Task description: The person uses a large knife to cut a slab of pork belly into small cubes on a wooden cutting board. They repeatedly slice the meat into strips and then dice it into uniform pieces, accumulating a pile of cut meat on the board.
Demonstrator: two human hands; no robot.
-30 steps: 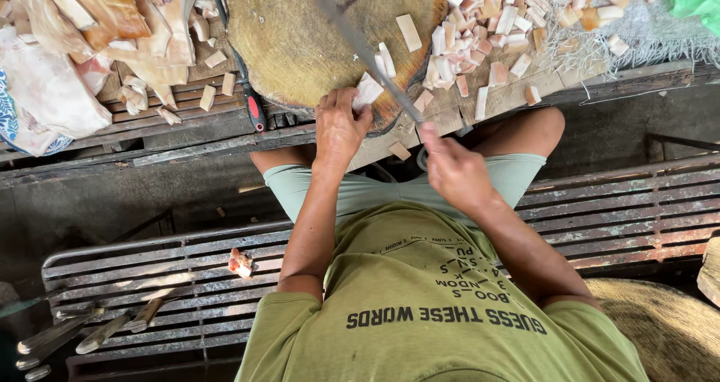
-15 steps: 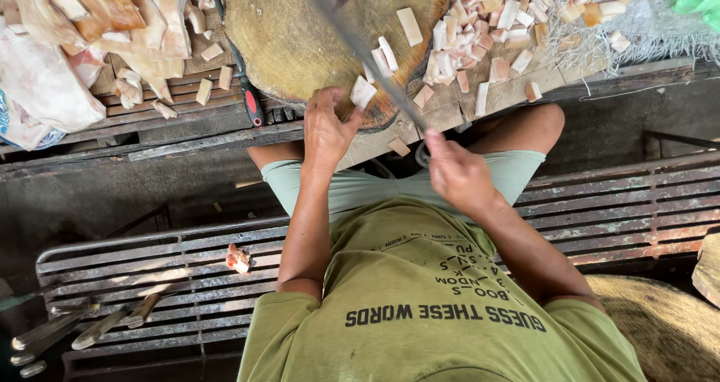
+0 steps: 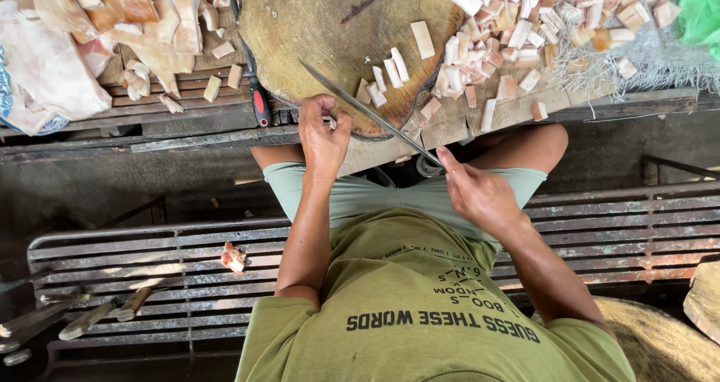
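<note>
Lowered, the left hand point(image 3: 324, 136) grips a piece under the knife point(image 3: 367, 112).

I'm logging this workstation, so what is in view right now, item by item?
Block: one, round wooden, tan, top centre.
Knife: one, long grey blade lying across the block's near edge.
Cut pieces: many, pale and pinkish, on the block and heaped at top right.
Slabs: several, pale and tan, top left.
Red-handled tool: one, left of the block.
Green bag: one, top right corner.
Metal bench: one, rusty grey slats, under the person.
Scrap: one, pinkish, on the bench at left.
Left hand: at the block's near edge, fingers curled on a small pale piece.
Right hand: at the knife's near end.
</note>
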